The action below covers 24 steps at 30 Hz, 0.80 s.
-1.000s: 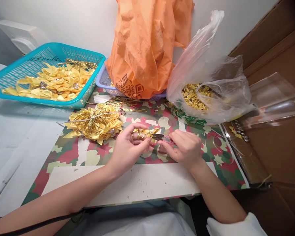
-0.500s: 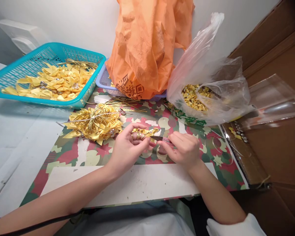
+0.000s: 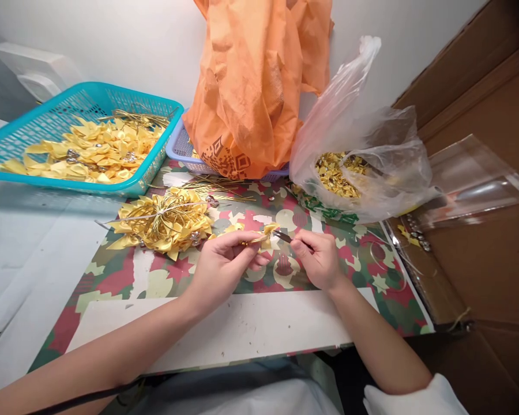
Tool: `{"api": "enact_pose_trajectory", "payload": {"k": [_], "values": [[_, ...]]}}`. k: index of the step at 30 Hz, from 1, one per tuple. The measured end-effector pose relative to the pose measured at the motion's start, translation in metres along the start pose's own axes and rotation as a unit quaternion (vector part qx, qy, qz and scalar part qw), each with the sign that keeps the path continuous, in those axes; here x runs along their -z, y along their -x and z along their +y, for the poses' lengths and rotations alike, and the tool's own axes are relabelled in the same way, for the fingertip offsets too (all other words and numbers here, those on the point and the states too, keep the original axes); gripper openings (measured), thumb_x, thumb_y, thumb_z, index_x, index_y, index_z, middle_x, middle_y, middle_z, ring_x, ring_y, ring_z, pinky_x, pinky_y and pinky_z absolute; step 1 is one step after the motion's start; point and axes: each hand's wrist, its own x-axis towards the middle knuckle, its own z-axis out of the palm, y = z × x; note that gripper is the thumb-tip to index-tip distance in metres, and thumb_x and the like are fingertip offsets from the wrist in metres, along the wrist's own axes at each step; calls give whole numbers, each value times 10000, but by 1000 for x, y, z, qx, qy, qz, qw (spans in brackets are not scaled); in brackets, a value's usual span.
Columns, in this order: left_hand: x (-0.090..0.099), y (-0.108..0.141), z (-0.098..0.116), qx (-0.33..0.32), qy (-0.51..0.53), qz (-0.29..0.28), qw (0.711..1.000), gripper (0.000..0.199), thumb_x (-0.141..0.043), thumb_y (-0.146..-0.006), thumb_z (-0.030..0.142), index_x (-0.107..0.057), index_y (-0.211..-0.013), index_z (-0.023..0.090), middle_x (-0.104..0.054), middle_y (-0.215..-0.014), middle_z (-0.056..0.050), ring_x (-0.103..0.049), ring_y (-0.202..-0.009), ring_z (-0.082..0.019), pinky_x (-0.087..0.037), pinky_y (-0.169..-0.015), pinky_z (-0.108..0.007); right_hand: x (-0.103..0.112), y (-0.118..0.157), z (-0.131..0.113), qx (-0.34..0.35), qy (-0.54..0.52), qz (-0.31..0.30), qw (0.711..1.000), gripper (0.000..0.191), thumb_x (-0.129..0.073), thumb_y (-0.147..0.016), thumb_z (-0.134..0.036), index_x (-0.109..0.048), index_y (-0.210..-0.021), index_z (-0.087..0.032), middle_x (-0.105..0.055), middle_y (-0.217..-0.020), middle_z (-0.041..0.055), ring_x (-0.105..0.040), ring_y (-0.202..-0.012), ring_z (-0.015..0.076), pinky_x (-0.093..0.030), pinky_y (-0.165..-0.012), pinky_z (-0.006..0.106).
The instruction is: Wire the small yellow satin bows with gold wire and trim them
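Note:
My left hand [image 3: 225,262] pinches a small yellow ribbon piece [image 3: 269,231] with gold wire between thumb and forefinger, over the camouflage-patterned mat [image 3: 164,282]. My right hand [image 3: 320,256] is closed around a slim dark-tipped tool [image 3: 282,236], whose tip points left and lies close beside the ribbon; whether they touch is hard to tell. Left of my hands lies a round bunch of yellow ribbon flowers [image 3: 162,222] with gold wires gathered at its centre and a pale strip across it.
A teal basket [image 3: 155,164] of yellow ribbon pieces stands at the back left. Behind the mat are an orange bag [image 3: 251,92] in a purple basket [image 3: 181,144] and a clear plastic bag [image 3: 393,167] with gold pieces. Cardboard [image 3: 488,242] rises at the right.
The ribbon piece now stands out beyond my left fingertips, and its gold wire loops are mostly hidden. My right hand has turned a little, with the tool tip nearer the ribbon. The view has shifted slightly.

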Motion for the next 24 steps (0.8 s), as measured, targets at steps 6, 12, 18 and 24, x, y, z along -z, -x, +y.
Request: {"api": "enact_pose_trajectory", "payload": {"k": [6,12,18,24], "values": [[1,-2,-2,19,17,-21,999,62,-708,-750,207,-712,-739,145,-748,-653,-34,-673,-547,-115,-553,-541,-192,1,-1,2,9,-3,-2,1000,475,-472,-946,-433,-378,-549,-190,-295,-496,-48,-292,-463,80,-222,-464,235],[3,-2,-6,2,7,-39,999,55,-670,-767,180,-698,-729,152,-701,-598,7,-644,-531,-95,-541,-532,-175,0,-1,1,6,15,-1,1000,457,-485,-939,-407,-382,-554,-185,-283,-503,-52,-282,-469,76,-222,-466,234],[2,-3,-6,-22,-11,-40,999,84,-641,-771,142,-695,-712,168,-688,-618,27,-617,-522,-75,-515,-515,-158,-1,1,3,-17,31,-4,999,449,-515,-920,-401,-377,-553,-184,-274,-500,-56,-284,-471,74,-225,-475,232],[4,-2,-7,-42,-35,-48,997,128,-617,-795,138,-708,-717,181,-698,-647,29,-624,-545,-71,-503,-517,-147,-4,1,3,-40,14,-12,999,452,-514,-912,-424,-374,-556,-185,-298,-514,-51,-285,-481,76,-227,-482,232]]}}
